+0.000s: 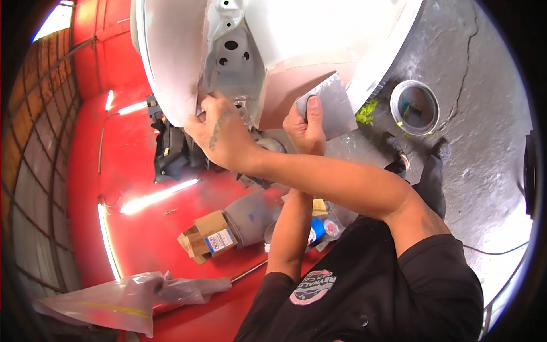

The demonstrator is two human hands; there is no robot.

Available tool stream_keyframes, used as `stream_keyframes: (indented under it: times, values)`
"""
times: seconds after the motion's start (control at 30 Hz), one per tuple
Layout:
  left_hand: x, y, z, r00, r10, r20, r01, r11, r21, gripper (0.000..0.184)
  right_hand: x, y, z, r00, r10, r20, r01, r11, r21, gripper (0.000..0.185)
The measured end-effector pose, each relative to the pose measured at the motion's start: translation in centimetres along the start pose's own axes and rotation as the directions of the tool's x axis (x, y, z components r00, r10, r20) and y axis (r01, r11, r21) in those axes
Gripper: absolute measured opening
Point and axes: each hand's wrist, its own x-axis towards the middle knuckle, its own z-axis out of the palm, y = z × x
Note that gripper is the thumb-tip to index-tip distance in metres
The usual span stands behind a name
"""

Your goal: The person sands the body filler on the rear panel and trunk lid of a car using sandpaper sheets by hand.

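1. Status: reads as mid-work, judging by both hands being engaged at the white body panel point(325, 34). No exact percentage possible from one view.
2. Done, as far as visible: a dull pinkish-beige patch point(302, 74) covers part of the panel's inner face, with a fairly straight border against the brighter white. The panel's left flank also has a dull tone.
3. Left: tone is uneven across the panel, so I'd call the surface unfinished. The grey recess point(250, 74) between the flank and the patch has its holes uncovered. The edge under the right fingers looks like the spot being worked; its condition is hidden by the hand.
4. Left hand point(306, 130): closed on a grey sheet point(337, 108), thumb on the near face, fingers curled around the edge. Grip looks firm.
5. Sheet location: in front of the beige patch, lower right of it, tilted, one corner up. Can't tell whether it touches the panel. Sheet material: can't confirm; looks flat and stiff.
6. Right hand point(223, 135): back of hand to camera, fingers bent, tips at the lower edge of the flank beside the recess. Looks like contact. Can't tell how far the fingers are closed, or whether something small is pinched there.
7. Arms: right forearm crosses over the left, so the right hand sits on the picture's left.
8. Nearby: bucket point(394, 107) on the floor right of the panel; opened cardboard box point(208, 236) below the hands.
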Motion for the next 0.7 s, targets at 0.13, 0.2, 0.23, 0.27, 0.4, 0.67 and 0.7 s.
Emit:
stream_keyframes:
  times: [0.13, 0.2, 0.23, 0.27, 0.4, 0.67, 0.7]
  values:
    - [-0.3, 0.1, -1.0, 0.993, -0.099, 0.068, 0.099, 0.995, -0.002, 0.026, -2.6, -1.6, -3.9, 0.987, -0.004, 0.163, 0.004, 1.0, 0.001, 0.023]
    - [-0.5, 2.1, -0.7, 0.985, -0.167, 0.039, 0.164, 0.984, 0.069, 0.024, -3.9, -2.7, -6.6, 0.973, 0.076, 0.217, -0.069, 0.997, -0.04, 0.013]
    - [-0.6, 3.3, -0.4, 0.98, -0.2, 0.021, 0.197, 0.976, 0.098, 0.023, -4.3, -4.3, -8.1, 0.964, 0.149, 0.219, -0.134, 0.988, -0.079, 0.011]
    - [-0.9, 2.8, -0.2, 0.985, -0.175, -0.003, 0.174, 0.981, 0.089, 0.022, -4.3, -4.8, -10.0, 0.96, 0.177, 0.215, -0.166, 0.984, -0.069, 0.01]
    - [-1.6, -4.4, -0.2, 0.979, 0.173, -0.11, -0.189, 0.968, -0.163, 0.022, -2.9, -9.5, -16.3, 0.968, 0.163, 0.193, -0.187, 0.976, 0.115, 0.017]
    - [0.6, 2.8, -1.4, 0.951, 0.008, -0.308, -0.147, 0.89, -0.431, 0.022, 2.5, -16.6, -19.9, 0.952, 0.008, 0.306, 0.036, 0.99, -0.137, 0.031]
    - [0.9, 4.1, -2.0, 0.939, 0.016, -0.344, -0.175, 0.883, -0.436, 0.024, 3.4, -17.0, -19.6, 0.945, -0.006, 0.328, 0.054, 0.989, -0.138, 0.031]
